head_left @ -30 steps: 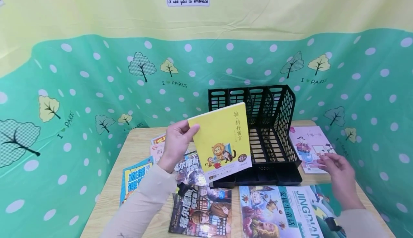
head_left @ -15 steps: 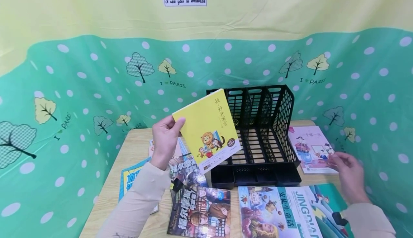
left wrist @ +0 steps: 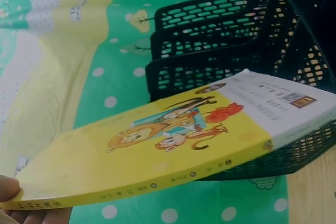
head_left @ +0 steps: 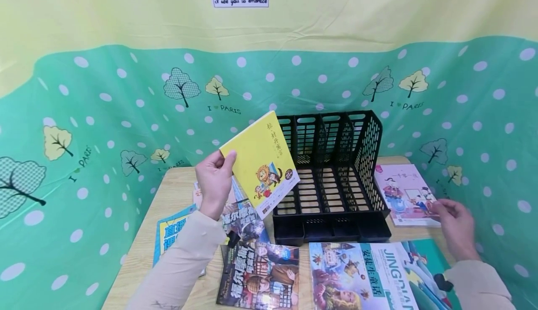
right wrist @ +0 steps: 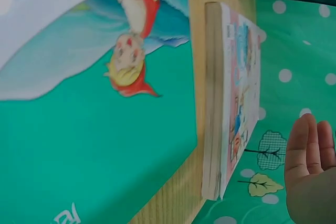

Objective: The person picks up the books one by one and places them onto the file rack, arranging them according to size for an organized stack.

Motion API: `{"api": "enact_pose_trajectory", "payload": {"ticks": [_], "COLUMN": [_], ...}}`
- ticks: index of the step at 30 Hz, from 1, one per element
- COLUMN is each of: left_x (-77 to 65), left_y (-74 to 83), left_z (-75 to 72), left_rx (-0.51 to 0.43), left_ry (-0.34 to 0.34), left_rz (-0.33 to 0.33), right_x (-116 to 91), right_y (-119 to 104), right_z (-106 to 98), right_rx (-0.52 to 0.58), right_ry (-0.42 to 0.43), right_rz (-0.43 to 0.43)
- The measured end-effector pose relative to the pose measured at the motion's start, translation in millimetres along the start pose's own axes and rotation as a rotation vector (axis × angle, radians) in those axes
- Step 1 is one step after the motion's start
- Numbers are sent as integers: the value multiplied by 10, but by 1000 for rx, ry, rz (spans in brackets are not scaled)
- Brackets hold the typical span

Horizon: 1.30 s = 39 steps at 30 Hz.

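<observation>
My left hand (head_left: 215, 181) pinches a thin yellow storybook (head_left: 260, 165) by its upper left corner, thumb on the cover. The book hangs tilted in the air, its lower right edge overlapping the left side of a black file rack (head_left: 371, 228) in the head view. The left wrist view shows the book's spine and its printed lion and monkey (left wrist: 178, 137). Over at the right, my right hand (head_left: 456, 226) is held beside a pink book (head_left: 399, 193) with its fingers loosely extended. In the right wrist view those fingers (right wrist: 298, 150) stand apart from the pink book (right wrist: 241, 98).
Several books and magazines lie flat on the wooden table (head_left: 168, 181): a dark detective magazine (head_left: 262, 279) in front, a fairy-tale book (head_left: 340, 277) beside it, and a blue book (head_left: 168, 235) at left. A polka-dot curtain (head_left: 260, 86) encloses the table at back and sides.
The yellow book has moved left and turned counter-clockwise with my left hand, uncovering more of the rack. My right hand has shifted slightly to the right.
</observation>
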<state>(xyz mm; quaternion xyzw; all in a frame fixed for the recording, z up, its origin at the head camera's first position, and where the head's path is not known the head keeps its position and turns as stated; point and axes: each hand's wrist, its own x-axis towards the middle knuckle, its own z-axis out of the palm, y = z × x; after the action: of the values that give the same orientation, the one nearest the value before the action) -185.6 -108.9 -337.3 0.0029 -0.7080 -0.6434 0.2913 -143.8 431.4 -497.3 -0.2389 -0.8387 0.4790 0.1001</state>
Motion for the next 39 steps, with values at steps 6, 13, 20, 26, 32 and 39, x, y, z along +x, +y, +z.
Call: {"api": "enact_pose_trajectory", "payload": {"ticks": [6, 13, 20, 26, 32, 39], "left_x": [-19, -50, -37, -51, -93, -130], "left_y": [-66, -73, -104, -168, -247, -320], "left_z": [69, 231, 434, 628, 800, 962], "left_rx": [41, 38, 89, 110, 170, 177], "left_ry": [45, 70, 76, 105, 151, 165], "left_rz": [55, 190, 357, 449, 515, 525], "right_x": [47, 114, 185, 235, 263, 301], "right_y": [-16, -52, -37, 11, 35, 22], "right_z": [20, 25, 16, 27, 55, 90], "right_rx": [-74, -133, -146, -147, -168, -203], "right_ry": [-14, -27, -38, -54, -57, -75], "right_rz": [35, -15, -26, 19, 25, 72]}}
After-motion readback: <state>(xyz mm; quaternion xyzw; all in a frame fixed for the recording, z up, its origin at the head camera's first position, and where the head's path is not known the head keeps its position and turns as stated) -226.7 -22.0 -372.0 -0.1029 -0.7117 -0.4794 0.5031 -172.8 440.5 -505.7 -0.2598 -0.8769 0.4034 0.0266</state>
